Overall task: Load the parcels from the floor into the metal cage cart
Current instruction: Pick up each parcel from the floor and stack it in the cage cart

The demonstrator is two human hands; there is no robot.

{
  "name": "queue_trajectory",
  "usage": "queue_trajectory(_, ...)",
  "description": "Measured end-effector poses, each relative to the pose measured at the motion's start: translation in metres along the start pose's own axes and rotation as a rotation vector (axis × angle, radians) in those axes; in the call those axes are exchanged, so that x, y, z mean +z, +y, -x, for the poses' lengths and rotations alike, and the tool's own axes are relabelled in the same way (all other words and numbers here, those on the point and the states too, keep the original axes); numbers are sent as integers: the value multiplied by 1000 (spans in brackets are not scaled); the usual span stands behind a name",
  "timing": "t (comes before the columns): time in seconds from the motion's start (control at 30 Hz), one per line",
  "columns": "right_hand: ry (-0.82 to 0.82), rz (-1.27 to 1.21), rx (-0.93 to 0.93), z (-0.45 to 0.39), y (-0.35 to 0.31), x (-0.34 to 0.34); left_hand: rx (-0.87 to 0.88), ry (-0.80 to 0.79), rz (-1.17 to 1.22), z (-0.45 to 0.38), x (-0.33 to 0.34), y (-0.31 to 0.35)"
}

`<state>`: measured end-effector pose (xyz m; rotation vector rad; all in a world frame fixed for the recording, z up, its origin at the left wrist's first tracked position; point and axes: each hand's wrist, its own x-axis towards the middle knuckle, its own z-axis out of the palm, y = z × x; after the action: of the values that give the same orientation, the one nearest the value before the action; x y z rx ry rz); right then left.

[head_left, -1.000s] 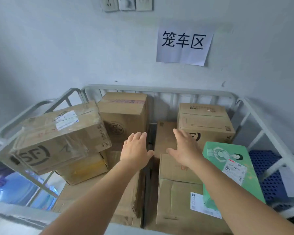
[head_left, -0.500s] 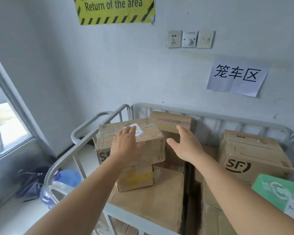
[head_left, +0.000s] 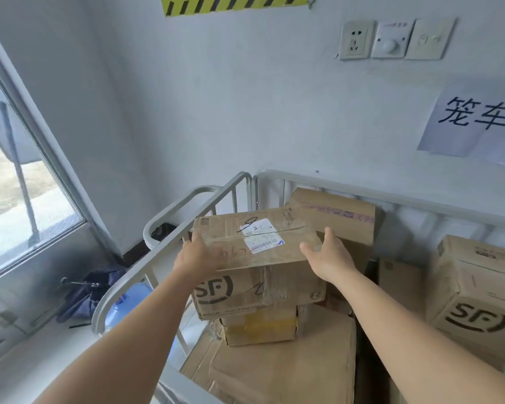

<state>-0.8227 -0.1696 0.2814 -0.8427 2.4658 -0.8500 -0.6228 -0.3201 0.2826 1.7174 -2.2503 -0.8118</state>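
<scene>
A taped SF cardboard parcel [head_left: 263, 275] with a white label on top sits in the metal cage cart [head_left: 187, 205], stacked on a smaller box with yellow tape [head_left: 260, 328]. My left hand [head_left: 196, 255] presses on its left top edge. My right hand [head_left: 327, 255] is spread at its right top corner, fingers apart, touching or just off the box. More cardboard boxes fill the cart: one behind [head_left: 333, 217], another SF box [head_left: 475, 290] at the right, and flat ones below [head_left: 274, 374].
The cart stands against a white wall with sockets [head_left: 391, 39] and a paper sign [head_left: 475, 123]. A window [head_left: 12, 176] is at the left. On the floor beside the cart lie a dark umbrella [head_left: 85, 293] and a blue water jug [head_left: 126, 304].
My view has swung left and closer. Both hands have moved from the middle of the cart to the left SF parcel and now sit on its two sides.
</scene>
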Motion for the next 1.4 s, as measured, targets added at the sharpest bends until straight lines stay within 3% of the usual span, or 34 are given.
queue_trajectory(0.27,-29,-59,109,-32,6,18,-6,14,18,-30,15,-5)
queue_trajectory(0.43,64,-132,130,-20,4,17,89,27,30,-33,9,-8)
queue_trajectory(0.67,315,-270,218,26,10,-8,336,1,52,-27,-5,25)
queue_trajectory(0.87,498,-341,392,77,38,-38,573,-92,25,-2,2,80)
queue_trajectory(1.13,652,-379,594,135,111,-67,802,-265,-61,45,62,147)
queue_trajectory(1.4,555,-367,811,159,189,-64,906,-472,-262,72,155,196)
